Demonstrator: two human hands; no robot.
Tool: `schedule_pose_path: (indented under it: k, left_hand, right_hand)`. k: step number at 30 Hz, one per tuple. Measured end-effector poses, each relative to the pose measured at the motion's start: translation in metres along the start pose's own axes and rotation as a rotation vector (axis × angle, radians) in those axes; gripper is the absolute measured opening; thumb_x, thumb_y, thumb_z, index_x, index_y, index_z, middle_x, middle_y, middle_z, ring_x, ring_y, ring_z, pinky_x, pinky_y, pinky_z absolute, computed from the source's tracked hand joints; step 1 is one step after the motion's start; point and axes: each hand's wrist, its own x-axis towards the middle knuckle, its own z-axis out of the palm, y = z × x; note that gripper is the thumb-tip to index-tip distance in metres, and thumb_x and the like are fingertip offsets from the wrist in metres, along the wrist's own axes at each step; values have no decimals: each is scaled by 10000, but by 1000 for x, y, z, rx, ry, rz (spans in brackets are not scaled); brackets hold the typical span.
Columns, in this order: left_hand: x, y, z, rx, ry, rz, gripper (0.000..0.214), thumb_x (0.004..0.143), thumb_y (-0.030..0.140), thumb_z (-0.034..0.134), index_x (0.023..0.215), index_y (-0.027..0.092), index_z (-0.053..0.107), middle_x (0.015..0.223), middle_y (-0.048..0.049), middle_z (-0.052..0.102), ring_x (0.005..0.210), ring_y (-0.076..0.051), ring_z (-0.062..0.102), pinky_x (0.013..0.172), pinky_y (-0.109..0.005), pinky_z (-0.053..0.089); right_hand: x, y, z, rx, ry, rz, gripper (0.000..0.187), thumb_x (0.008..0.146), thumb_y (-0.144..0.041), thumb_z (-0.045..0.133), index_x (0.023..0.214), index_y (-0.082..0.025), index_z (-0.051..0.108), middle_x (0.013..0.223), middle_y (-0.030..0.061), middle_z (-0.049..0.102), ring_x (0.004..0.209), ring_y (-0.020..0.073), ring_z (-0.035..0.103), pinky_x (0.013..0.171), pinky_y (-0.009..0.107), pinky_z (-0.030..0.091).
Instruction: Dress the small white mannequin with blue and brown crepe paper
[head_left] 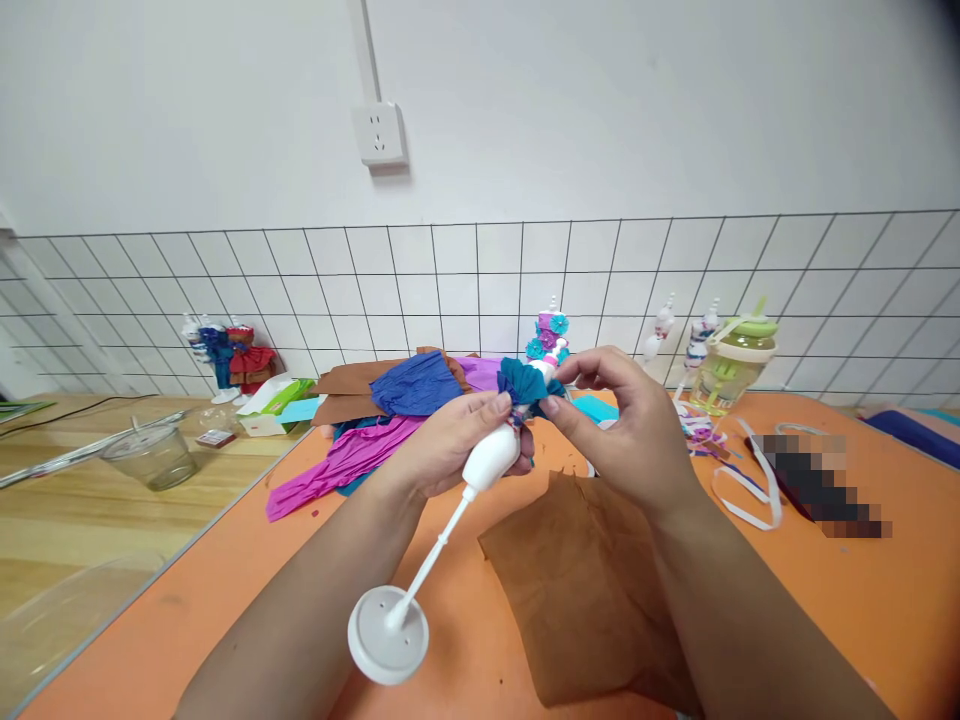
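1. Two bare hands are seen at one white mannequin point(491, 455), held above an orange table point(450, 650).
2. Its waist is clasped by the left hand point(450, 440); teal paper point(520, 382) around its chest is pinched between thumb and fingertip of the right hand point(626, 420).
3. Its long axis is slanted: the round base point(382, 645) is pointed lower left, the top upper right, nearer the right hand.

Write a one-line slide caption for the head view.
The left hand holds a tilted white dress form while the right hand pinches its teal ruffle above an orange table.
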Motion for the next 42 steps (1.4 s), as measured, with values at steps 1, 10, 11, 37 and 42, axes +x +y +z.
schedule_pose_path:
  k: [1,10,11,37,42]
  left_hand:
    - [1,-1,0,14,10,-2,464,708,550,755,817,122,613,708,-61,685,618,-143,652,614,-263,538]
    - [-2,-2,3,234,49,18,337,817,456,681,819,127,605,672,-50,677,584,-145,652,532,-222,491]
    - [-2,-1,4,249,44,21,317,813,436,688,828,131,607,676,-47,679,592,-147,654,537,-223,491]
    - [-3,-3,8,346,46,-23,349,810,493,665,844,159,569,688,-24,648,595,-150,621,549,-253,474]
    - [-2,-4,5,337,48,-34,373,796,496,680,757,134,597,658,-52,673,576,-153,635,562,-256,486]
  right_hand:
    - [0,-1,0,5,-11,-17,116,779,-196,678,859,-247,612,886,8,637,855,196,580,766,343,473]
    - [-1,0,-1,-9,-16,-60,76,806,-202,711,849,-258,685,804,-17,668,772,169,590,697,308,469]
    - [-2,1,-3,-2,-6,-44,90,804,-207,716,869,-262,689,814,-21,678,751,164,589,687,305,473]
    - [2,9,-19,-250,-93,-455,163,894,-171,588,880,-314,665,812,-28,723,799,206,607,743,393,448]
    - [3,7,-15,-242,-64,-398,108,874,-185,614,869,-285,656,842,1,702,816,208,613,758,391,452]
